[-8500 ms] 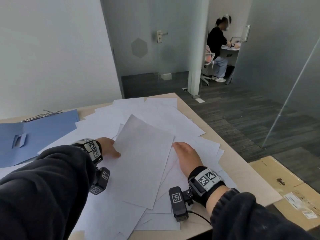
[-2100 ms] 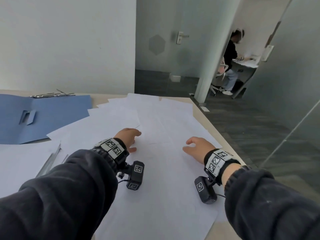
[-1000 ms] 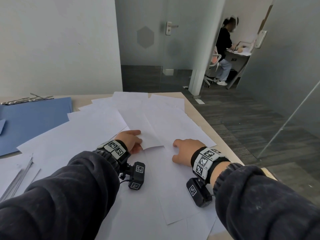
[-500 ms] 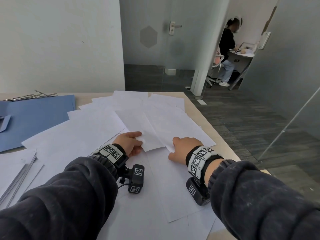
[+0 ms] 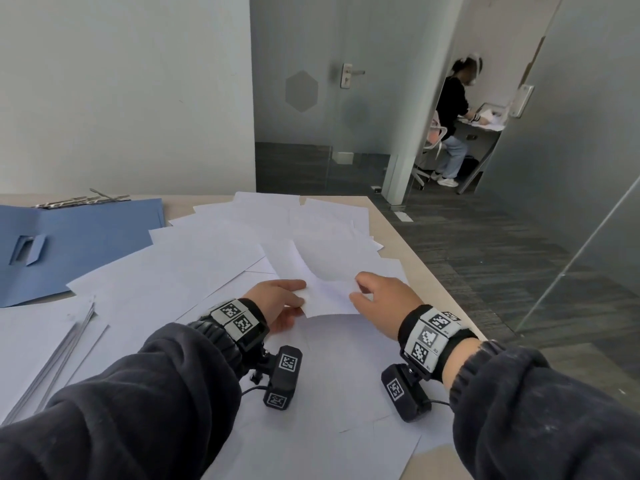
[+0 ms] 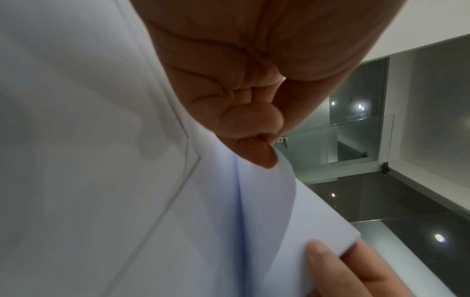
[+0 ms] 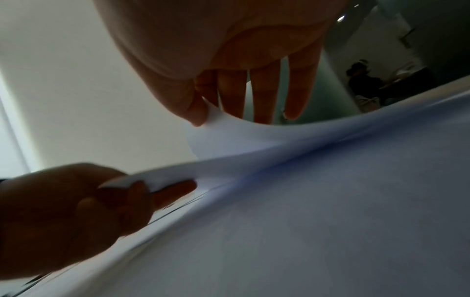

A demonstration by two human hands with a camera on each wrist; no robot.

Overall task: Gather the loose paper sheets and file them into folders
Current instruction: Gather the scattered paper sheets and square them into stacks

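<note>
Paper sheet (image 5: pixel 320 271) rising off the pile on the table (image 5: pixel 415 258), left hand (image 5: pixel 277 303) pinching one near corner, right hand (image 5: pixel 384 303) pinching the other. It bows between them; pull unevenly and it could crease, or drag neighbouring sheets (image 5: pixel 194 258) off the edge. Blue folder (image 5: pixel 79 244) waits far left.

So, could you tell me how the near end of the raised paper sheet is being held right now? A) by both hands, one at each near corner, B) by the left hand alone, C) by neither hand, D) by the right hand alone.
A: the left hand and the right hand each pinch a near corner of the paper sheet.
</note>
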